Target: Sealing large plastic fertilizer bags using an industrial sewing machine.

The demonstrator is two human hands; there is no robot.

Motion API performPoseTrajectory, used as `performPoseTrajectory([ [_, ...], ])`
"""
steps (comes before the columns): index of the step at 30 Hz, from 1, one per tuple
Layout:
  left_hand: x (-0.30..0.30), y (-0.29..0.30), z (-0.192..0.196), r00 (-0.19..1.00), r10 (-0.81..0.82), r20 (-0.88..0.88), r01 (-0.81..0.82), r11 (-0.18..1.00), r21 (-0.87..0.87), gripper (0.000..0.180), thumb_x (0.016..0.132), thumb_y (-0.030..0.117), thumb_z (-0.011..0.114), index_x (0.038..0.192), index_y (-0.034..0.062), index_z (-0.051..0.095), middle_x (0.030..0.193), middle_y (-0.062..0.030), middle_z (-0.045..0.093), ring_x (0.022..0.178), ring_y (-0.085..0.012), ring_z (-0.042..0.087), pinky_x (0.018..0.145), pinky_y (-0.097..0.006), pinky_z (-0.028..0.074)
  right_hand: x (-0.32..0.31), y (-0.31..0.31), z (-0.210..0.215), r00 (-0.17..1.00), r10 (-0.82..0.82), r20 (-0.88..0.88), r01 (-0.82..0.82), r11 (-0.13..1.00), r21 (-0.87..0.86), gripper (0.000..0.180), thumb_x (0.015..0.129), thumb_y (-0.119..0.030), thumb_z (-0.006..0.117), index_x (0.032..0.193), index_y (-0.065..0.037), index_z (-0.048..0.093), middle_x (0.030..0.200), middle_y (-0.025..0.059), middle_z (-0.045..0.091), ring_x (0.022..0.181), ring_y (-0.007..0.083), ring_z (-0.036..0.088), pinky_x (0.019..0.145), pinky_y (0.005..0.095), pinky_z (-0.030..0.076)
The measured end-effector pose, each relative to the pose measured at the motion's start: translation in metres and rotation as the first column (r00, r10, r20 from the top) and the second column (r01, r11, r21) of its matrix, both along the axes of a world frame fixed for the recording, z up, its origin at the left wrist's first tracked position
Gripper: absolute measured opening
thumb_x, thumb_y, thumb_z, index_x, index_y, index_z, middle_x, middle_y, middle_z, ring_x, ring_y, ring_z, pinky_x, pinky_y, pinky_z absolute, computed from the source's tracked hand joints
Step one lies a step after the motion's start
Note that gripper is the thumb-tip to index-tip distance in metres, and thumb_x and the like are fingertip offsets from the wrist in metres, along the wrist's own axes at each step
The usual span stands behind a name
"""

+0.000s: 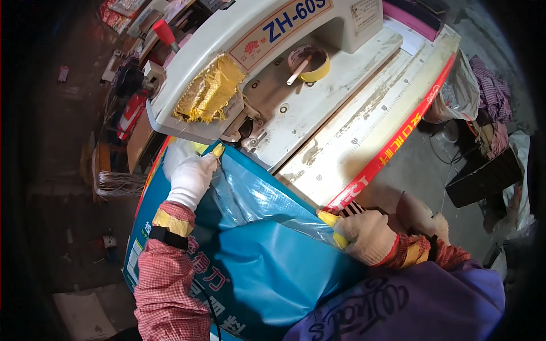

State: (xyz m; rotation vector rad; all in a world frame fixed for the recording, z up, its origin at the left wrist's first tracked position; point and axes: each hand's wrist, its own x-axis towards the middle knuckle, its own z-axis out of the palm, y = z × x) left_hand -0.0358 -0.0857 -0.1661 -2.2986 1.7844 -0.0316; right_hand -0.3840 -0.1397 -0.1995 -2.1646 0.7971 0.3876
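A blue plastic sack (pixel 273 256) with a shiny clear film strip along its upper edge hangs across my front. Its printed side faces up at the left. My left hand (pixel 192 177), in a white glove with yellow fingertips, pinches the sack's edge close beside the needle area of a large cream sewing machine (pixel 216 62). The same edge is gripped at its right end by my right hand (pixel 364 236), also gloved with yellow fingertips. Between my hands the edge runs slanting, along the near side of the machine's bed (pixel 335 165). Some fingers are hidden behind the sack.
A tape roll (pixel 318 69) with a white stick across it lies on the machine bed. Frayed yellow woven cloth (pixel 210 91) covers part of the machine head. A dark box (pixel 483 179) and crumpled cloth (pixel 490 85) are on the right. Cluttered shelving fills the upper left.
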Motion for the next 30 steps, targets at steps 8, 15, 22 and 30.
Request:
performPoseTrajectory([
  [8,0.009,-0.013,-0.025,0.997,-0.073,-0.002,0.073,0.995,0.067,0.016,0.082,0.020,0.053,0.091,0.0090,0.061,0.081,-0.0177,0.061,0.074,-0.0356,0.059,0.068,-0.045,0.047,-0.008,0.005,-0.024,0.904,-0.282,-0.322,0.345,0.925,0.160,0.085,0.068,-0.080,0.044,0.095,-0.002,0.066,0.089,0.0173,0.065,0.094,0.0294,0.062,0.081,0.0346,0.047],
  [15,0.123,-0.046,-0.010,0.999,0.035,0.030,-0.012,0.825,-0.566,0.037,0.082,0.036,0.054,0.104,0.0068,0.061,0.098,-0.0151,0.064,0.093,-0.0310,0.061,0.079,-0.037,0.049,0.129,-0.006,-0.007,0.985,-0.049,0.168,0.067,0.992,-0.105,0.047,0.087,-0.040,0.038,0.076,-0.005,0.067,0.076,0.0155,0.065,0.075,0.0303,0.065,0.063,0.0404,0.050],
  [22,0.014,-0.023,0.069,0.939,0.123,0.320,-0.096,0.990,-0.099,0.016,0.075,0.021,0.062,0.086,0.0103,0.067,0.082,-0.0135,0.064,0.082,-0.0301,0.061,0.076,-0.039,0.047,0.185,-0.037,-0.003,0.887,0.293,0.357,-0.038,0.817,-0.576,0.020,0.077,-0.011,0.051,0.091,-0.005,0.063,0.073,0.0160,0.065,0.067,0.0323,0.064,0.053,0.0465,0.048],
  [30,-0.173,-0.017,0.083,0.837,-0.536,-0.106,0.528,0.844,-0.096,0.028,0.066,0.021,0.068,0.087,0.0033,0.061,0.072,-0.0111,0.058,0.076,-0.0290,0.057,0.077,-0.039,0.046,0.205,-0.098,-0.007,0.692,0.654,0.305,-0.522,0.745,-0.415,0.026,0.071,-0.015,0.057,0.095,-0.010,0.065,0.083,0.0137,0.065,0.080,0.0306,0.063,0.069,0.0390,0.050],
])
